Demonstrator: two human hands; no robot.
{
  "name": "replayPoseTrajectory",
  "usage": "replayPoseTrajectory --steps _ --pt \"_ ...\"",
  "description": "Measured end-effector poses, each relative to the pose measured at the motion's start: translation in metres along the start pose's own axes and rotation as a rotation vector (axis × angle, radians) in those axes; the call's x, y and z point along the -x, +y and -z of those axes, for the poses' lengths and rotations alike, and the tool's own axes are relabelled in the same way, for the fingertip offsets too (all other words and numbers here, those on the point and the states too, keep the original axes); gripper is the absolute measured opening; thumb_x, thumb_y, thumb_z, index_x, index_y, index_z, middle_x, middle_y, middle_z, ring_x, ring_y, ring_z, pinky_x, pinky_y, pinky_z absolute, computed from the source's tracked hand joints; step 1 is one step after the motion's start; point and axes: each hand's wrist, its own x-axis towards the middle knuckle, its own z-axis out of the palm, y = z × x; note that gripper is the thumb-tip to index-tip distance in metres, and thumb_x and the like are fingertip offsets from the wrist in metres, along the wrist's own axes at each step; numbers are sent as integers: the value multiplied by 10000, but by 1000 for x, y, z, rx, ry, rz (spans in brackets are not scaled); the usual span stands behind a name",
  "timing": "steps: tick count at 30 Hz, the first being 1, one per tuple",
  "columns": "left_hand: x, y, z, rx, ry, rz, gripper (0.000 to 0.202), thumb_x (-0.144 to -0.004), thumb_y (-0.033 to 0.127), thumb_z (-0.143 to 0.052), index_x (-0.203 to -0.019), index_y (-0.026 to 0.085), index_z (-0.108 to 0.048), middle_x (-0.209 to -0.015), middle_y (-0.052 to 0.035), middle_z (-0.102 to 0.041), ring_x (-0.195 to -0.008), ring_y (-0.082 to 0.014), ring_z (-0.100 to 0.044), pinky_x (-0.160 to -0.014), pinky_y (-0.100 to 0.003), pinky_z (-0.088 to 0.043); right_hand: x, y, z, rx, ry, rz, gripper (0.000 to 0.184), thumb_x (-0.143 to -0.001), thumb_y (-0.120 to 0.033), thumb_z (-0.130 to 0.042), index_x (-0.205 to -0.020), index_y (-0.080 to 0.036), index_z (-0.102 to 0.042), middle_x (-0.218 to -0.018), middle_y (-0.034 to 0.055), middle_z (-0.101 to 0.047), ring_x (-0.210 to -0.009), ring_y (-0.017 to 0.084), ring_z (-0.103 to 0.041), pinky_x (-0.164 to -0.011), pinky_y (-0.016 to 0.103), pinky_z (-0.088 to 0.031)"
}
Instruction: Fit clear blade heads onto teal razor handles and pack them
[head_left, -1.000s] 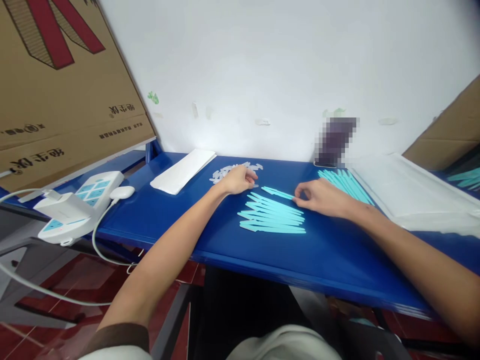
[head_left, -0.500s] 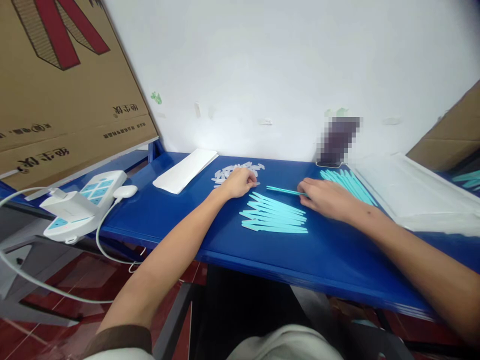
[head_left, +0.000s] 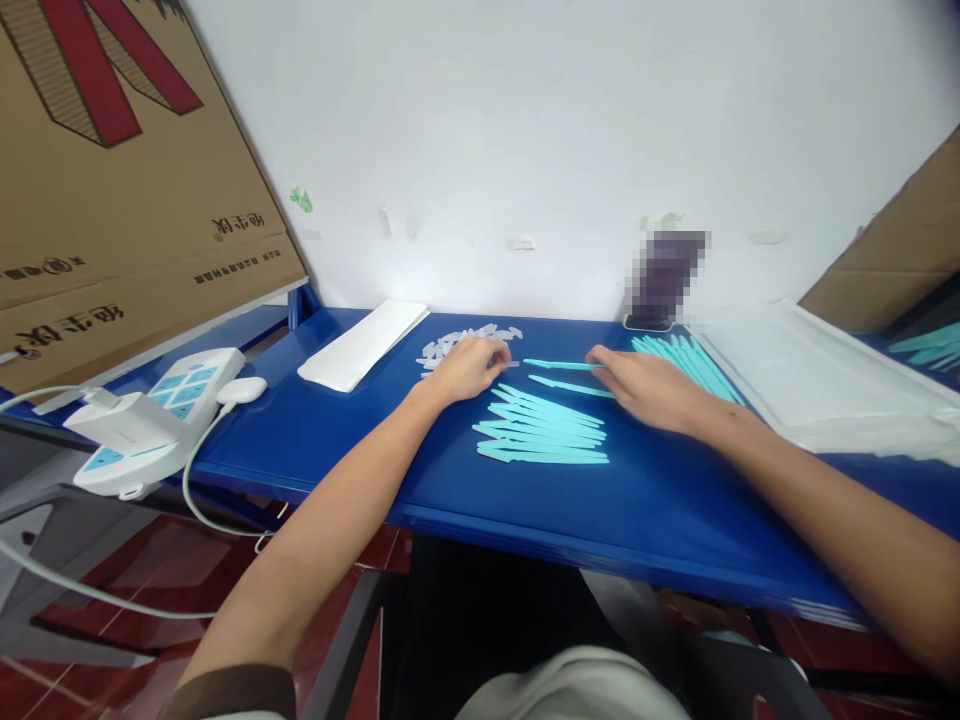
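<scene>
My left hand (head_left: 474, 367) is closed in a pinch at the near right edge of a pile of small translucent caps (head_left: 450, 347). A clear cap (head_left: 512, 364) pokes out from its fingertips. Across from it, my right hand (head_left: 637, 385) is closed on the handle end of a slim turquoise eyebrow razor (head_left: 559, 364), whose head points left toward the cap. A second razor (head_left: 570, 386) runs under the same hand; whether it is gripped or lies on the table, I cannot tell. In front of both hands lies a fanned row of turquoise razors (head_left: 544, 430).
More turquoise razors (head_left: 686, 360) lie behind my right hand, beside a white plastic-wrapped tray (head_left: 780, 380). A blurred phone (head_left: 664, 280) leans on the wall. Folded white paper (head_left: 364, 345), a power strip (head_left: 169, 415) with a white cable and a large cardboard box (head_left: 150, 220) are at left.
The two razors at my right hand were close together; now they lie apart, one above the other. My left hand stays at the pile, its cap showing more clearly. The view has shifted slightly.
</scene>
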Motion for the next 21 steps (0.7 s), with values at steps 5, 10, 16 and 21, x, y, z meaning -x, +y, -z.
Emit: replayPoseTrajectory --steps 5,10,16,21 --pt "0 1 -1 31 55 -55 105 -936 183 -603 -947 191 -707 -951 -45 -759 -857 -204 -679 -779 -338 -500 -1 -3 0 -27 -4 21 330 -1056 -391 -237 -1112 -212 -508 -1047 135 -725 -834 285 -667 -652 367 -421" --pt "0 2 -2 26 88 -109 120 -960 199 -583 -954 198 -703 -988 -42 -759 -904 -205 -671 -826 -357 -503 -1 -4 1 -39 17 16 328 -1055 -391 -250 -1108 -218 -524 -1044 131 -726 -820 277 -664 -640 358 -410" --pt "0 2 -3 59 123 -77 98 -949 204 -610 -949 202 -708 -986 -39 -759 -913 -215 -673 -825 -363 -496 -1 0 0 -35 31 13 372 -1059 -399 -242 -1177 -205 -538 -1104 150 -725 -859 292 -671 -649 362 -418" --pt "-1 0 -4 91 136 -62 98 -942 219 -623 -944 210 -721 -992 -41 -760 -921 -213 -669 -826 -358 -493 -2 0 0 -9 46 19 362 -1060 -378 -253 -1188 -200 -541 -1104 148 -723 -864 288 -667 -652 356 -411"
